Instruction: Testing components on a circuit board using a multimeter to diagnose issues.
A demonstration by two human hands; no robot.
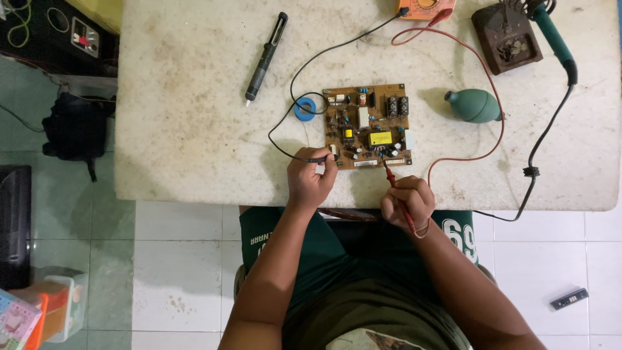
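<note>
A brown circuit board (367,126) with a yellow part and several small components lies near the front edge of a worn white table (194,129). My left hand (310,177) pinches a black test probe (319,159) whose tip touches the board's left front corner. My right hand (408,201) grips a red test probe (392,179), its tip at the board's front edge. Black and red leads run back to an orange meter (427,8) at the far edge.
A black desoldering pump (265,57) lies at the back left, a blue solder spool (305,107) beside the board, a green rubber blower (473,106) to the right. A soldering iron (554,39) and its brown stand (506,37) sit back right. A small black remote (569,299) lies on the tiled floor.
</note>
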